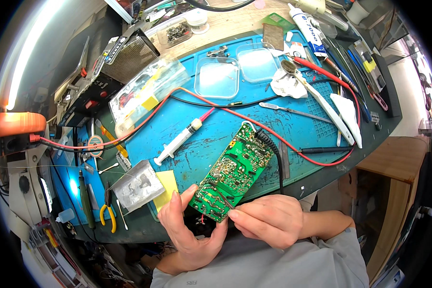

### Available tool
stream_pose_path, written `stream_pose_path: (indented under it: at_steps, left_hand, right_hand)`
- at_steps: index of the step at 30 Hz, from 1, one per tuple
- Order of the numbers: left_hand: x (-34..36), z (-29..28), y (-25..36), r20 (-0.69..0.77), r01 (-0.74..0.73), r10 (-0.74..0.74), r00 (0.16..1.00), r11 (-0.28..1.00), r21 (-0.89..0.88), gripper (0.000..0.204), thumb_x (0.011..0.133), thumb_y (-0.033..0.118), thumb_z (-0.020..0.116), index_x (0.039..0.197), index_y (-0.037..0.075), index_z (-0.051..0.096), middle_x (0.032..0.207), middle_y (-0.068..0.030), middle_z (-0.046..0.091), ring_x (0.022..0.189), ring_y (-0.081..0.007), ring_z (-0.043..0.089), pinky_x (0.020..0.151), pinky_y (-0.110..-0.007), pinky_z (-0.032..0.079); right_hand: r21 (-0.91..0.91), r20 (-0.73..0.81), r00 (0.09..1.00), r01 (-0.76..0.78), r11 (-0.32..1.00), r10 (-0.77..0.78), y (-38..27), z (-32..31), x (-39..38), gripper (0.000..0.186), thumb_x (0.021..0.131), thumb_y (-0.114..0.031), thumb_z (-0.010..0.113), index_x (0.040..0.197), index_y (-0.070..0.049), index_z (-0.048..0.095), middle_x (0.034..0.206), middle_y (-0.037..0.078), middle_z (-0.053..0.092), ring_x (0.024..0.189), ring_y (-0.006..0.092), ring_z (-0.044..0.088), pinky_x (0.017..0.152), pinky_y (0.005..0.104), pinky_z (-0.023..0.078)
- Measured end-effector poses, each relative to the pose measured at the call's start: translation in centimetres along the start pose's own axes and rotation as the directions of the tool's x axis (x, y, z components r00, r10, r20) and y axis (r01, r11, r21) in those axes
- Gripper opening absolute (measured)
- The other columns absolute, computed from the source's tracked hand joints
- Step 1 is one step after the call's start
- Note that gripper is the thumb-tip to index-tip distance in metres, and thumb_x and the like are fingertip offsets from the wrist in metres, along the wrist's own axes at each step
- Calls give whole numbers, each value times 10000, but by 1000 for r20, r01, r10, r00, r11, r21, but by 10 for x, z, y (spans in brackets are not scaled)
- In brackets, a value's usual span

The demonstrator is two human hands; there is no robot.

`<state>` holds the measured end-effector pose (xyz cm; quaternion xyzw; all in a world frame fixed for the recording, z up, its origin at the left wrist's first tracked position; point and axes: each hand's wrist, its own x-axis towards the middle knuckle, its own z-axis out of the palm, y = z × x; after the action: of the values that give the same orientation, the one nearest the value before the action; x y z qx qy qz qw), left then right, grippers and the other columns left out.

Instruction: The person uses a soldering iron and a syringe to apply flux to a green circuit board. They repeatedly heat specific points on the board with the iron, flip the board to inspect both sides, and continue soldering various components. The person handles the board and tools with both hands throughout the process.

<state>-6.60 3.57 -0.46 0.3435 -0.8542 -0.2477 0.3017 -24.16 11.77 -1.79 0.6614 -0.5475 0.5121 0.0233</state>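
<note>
1. The long rectangular green circuit board (pixel 235 168) points its long axis away from the person and to the right, its narrow near end toward the body and its far end toward the middle of the tabletop (pixel 149 233). The face crowded with solder joints is turned up.
2. A ribbed black cable (pixel 279 168) leaves the far end and bends back along the board's right side.
3. The left hand (pixel 189 235) comes in from below, palm turned toward the board, grasping its near end between thumb and fingers.
4. The right hand (pixel 273 218) reaches in from the right, wrist bent inward, fingertips pinching a thin dark pointed tool (pixel 223 198) slanted over the near part of the board; whether its tip touches cannot be told.
5. The board lies between the hands and beyond them, above the tabletop's near edge and the worn blue mat (pixel 192 161).
6. Left of the board, a clear plastic syringe (pixel 180 141) lies on the mat.
</note>
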Motion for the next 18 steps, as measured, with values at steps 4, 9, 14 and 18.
stream_pose_path:
  at_steps: [4,9,14,18]
  left_hand:
    - [0,0,0,-1,1,-1,1000,1000,0,956,658,86,828,1452,-84,324,1215,-226,646,1014,-301,545,912,-425,361]
    - [-1,0,-1,0,-1,1,1000,1000,-6,955,659,83,823,1453,-88,321,1213,-229,644,1016,-304,539,913,-427,362]
    - [-2,1,-1,-5,1,-1,1000,1000,-4,960,658,83,821,1455,-92,314,1213,-235,642,1015,-309,536,918,-435,360]
    - [-2,1,-1,-4,2,-2,1000,1000,-5,960,661,85,822,1455,-95,314,1212,-238,642,1016,-311,533,920,-438,358]
  right_hand:
    - [-7,13,1000,-6,1000,6,-1,-1,-1,269,794,-119,739,1025,19,727,885,77,706,708,163,698,576,251,566]
    - [-5,16,1000,19,1000,-19,0,-1,0,275,782,-107,725,1026,20,727,912,87,708,727,165,702,593,254,576]
    - [1,14,1000,18,1000,-19,1,-2,0,274,785,-110,724,1025,22,727,908,88,709,728,166,703,599,256,580]
    - [-9,17,1000,13,1000,-13,0,-2,0,268,793,-110,721,1025,23,727,900,88,710,727,166,703,600,258,582]
